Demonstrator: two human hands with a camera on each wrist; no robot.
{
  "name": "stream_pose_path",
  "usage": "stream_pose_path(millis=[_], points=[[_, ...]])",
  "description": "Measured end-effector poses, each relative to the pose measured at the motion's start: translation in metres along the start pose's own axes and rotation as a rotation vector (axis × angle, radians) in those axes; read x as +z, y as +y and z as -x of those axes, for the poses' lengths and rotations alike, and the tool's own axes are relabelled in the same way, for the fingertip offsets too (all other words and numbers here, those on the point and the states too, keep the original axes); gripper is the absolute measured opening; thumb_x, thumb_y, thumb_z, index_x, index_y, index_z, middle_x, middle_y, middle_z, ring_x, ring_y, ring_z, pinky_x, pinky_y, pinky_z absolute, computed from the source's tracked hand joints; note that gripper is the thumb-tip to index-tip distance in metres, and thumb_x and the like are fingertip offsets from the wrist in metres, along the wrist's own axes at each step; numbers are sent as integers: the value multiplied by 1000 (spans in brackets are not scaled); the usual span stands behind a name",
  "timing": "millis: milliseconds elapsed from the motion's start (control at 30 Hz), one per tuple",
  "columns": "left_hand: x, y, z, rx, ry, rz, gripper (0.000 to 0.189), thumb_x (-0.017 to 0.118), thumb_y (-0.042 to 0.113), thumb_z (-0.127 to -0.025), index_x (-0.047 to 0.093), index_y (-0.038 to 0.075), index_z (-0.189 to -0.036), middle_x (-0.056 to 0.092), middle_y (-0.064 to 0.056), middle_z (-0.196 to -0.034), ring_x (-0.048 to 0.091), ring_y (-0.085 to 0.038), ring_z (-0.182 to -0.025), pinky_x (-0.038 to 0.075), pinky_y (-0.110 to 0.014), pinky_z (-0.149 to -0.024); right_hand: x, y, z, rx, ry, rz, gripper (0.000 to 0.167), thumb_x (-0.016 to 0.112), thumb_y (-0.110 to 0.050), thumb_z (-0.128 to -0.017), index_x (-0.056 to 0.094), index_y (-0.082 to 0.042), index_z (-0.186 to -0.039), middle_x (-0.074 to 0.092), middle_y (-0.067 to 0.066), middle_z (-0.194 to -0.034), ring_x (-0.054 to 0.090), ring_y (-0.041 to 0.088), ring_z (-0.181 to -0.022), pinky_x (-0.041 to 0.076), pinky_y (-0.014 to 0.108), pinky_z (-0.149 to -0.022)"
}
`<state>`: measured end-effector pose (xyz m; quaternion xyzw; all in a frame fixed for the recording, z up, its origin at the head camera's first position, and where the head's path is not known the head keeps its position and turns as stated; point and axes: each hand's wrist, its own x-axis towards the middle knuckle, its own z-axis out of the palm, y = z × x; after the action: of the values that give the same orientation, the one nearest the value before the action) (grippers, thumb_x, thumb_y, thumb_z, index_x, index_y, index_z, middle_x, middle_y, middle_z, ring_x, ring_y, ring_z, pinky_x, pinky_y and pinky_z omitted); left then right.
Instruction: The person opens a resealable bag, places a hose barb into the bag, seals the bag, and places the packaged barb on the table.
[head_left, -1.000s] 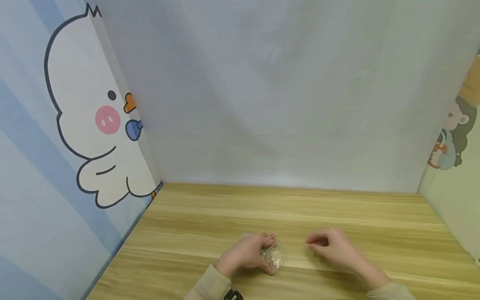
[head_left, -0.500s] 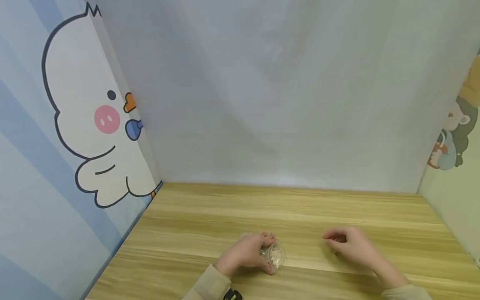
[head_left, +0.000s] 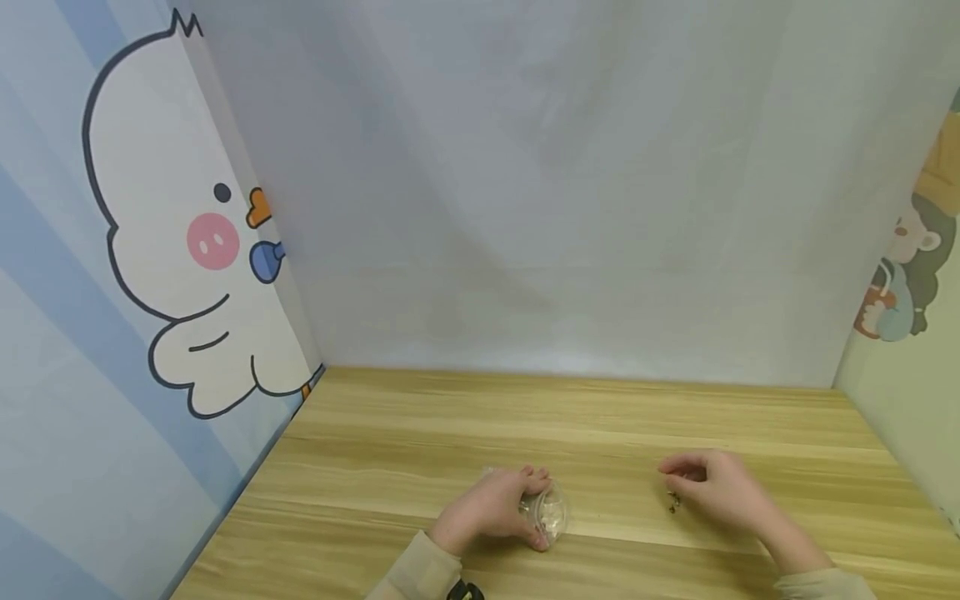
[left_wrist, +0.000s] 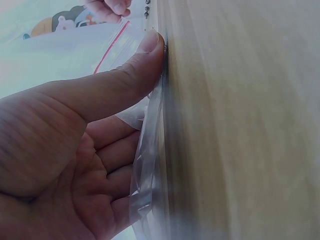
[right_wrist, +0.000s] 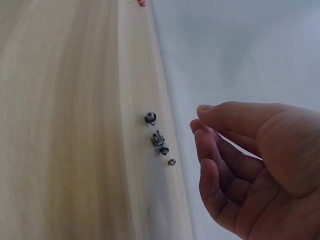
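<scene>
My left hand [head_left: 491,500] grips a clear plastic zip bag [head_left: 553,512] low on the table, thumb on the near side and fingers on the far side. In the left wrist view the bag's red zip strip [left_wrist: 112,46] shows beyond the thumb, and the film runs along the fingers. Over to the right, my right hand [head_left: 720,487] hovers with thumb and fingers loosely bent and nothing visible between them. Just below its fingertips is a little group of small metal screws [head_left: 672,502]. Seen from the right wrist, several of these screws [right_wrist: 158,138] sit beside one another, apart from the fingers.
The wood-grain table [head_left: 420,417] meets a pale grey backdrop [head_left: 570,250] at its far edge. A blue cartoon-printed sheet [head_left: 165,250] stands on the left, a yellowish-green printed one [head_left: 900,392] on the right. A dark band is at my left wrist.
My right hand has moved right, away from the bag, and its fingers have let go of the screws, which now show beneath it. My left hand and the bag have stayed put.
</scene>
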<state>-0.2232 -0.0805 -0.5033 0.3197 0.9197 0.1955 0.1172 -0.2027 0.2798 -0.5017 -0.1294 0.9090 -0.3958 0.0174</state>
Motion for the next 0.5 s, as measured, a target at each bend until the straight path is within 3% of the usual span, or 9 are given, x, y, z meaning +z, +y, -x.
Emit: stream_pose_path(millis=[300, 500], points=[[0, 0, 0, 7, 1, -10, 88, 100, 37, -70, 66, 13, -148, 57, 0, -156, 49, -25, -149, 37, -50, -125, -7, 11, -1, 21, 42, 21, 15, 79, -12, -97, 81, -5, -111, 79, 10, -112, 73, 18, -95, 60, 25, -78], [1, -1, -1, 3, 2, 1, 88, 100, 36, -70, 66, 12, -148, 57, 0, -156, 48, -25, -150, 36, -50, -125, -11, 22, 0, -54, -45, 6, 9, 82, -12, -93, 81, -8, -101, 79, -1, -98, 69, 5, -85, 58, 24, -74]])
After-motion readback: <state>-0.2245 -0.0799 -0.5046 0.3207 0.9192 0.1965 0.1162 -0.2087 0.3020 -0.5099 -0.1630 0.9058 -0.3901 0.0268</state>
